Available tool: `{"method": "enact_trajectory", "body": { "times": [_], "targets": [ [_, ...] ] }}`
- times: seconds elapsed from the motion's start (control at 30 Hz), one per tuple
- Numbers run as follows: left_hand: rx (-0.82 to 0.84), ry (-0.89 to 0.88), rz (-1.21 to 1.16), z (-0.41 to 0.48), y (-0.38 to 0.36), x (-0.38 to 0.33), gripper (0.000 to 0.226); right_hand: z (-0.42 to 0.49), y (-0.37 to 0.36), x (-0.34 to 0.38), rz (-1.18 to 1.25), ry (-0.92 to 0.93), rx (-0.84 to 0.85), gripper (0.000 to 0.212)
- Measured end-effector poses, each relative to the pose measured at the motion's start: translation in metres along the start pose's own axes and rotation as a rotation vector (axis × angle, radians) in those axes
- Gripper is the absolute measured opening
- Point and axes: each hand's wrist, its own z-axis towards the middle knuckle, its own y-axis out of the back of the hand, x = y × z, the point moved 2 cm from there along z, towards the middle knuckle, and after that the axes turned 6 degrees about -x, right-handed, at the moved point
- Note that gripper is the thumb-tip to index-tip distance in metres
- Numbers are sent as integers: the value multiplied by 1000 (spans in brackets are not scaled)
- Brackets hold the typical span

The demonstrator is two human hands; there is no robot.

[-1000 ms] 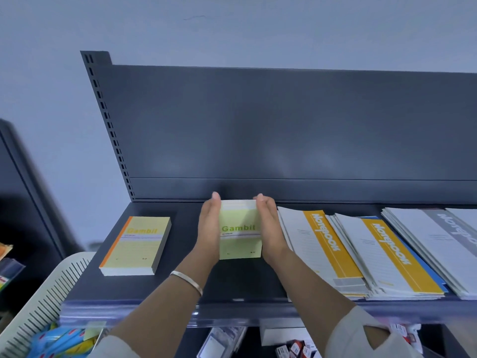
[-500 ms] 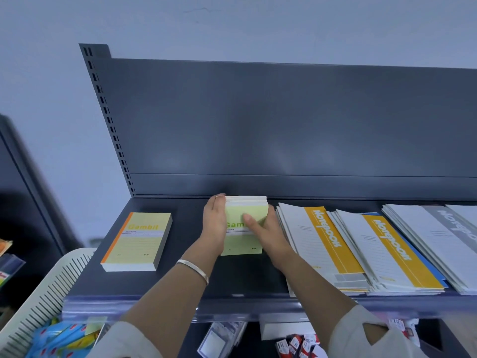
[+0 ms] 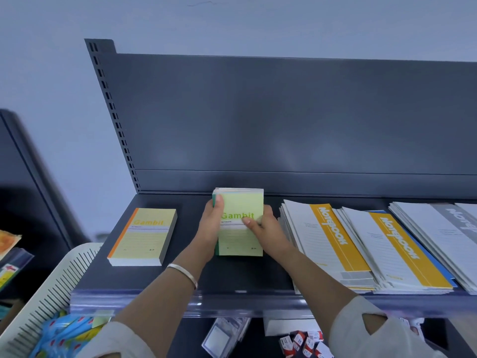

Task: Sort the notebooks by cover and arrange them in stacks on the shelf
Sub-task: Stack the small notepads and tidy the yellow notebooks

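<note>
Head, green stack (image 3: 241, 202) tipped higher; r. hand (image 3: 268, 233) on cover

a stationery shop: slotted metal display shelf (image 3: 160, 275) stocked with notebook stacks (image 3: 361, 244), white basket (image 3: 46, 301) beside.

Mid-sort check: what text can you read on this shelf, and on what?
"Gambit": orange-spined notebook stack.
"Gambit", "NOTEBOOK" below: green-spined notebook stack.
"Notebook", sideways: left yellow-banded pile.
"Notebook", sideways: right yellow-banded pile.
Seemingly "Notebook", partly cut off: grey-banded pile.
Finer cover print and red boxes below: unreadable.
</note>
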Motion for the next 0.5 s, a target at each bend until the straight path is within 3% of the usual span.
{"method": "enact_trajectory", "body": {
  "times": [0.17, 0.33, 0.43, 0.5],
  "targets": [
    [-82, 202, 232, 15, 30, -3, 49, 15, -31, 4, 150, -301, 127, 46],
    [-62, 246, 411, 24, 61, 18, 25, 19, -49, 2, 176, -600, 181, 23],
    [11, 252, 494, 23, 70, 23, 15, 27, -53, 4, 100, -619, 182, 25],
    [38, 229, 508, 24, 71, 23, 23, 30, -57, 9, 74, -622, 180, 25]
  ]
}}
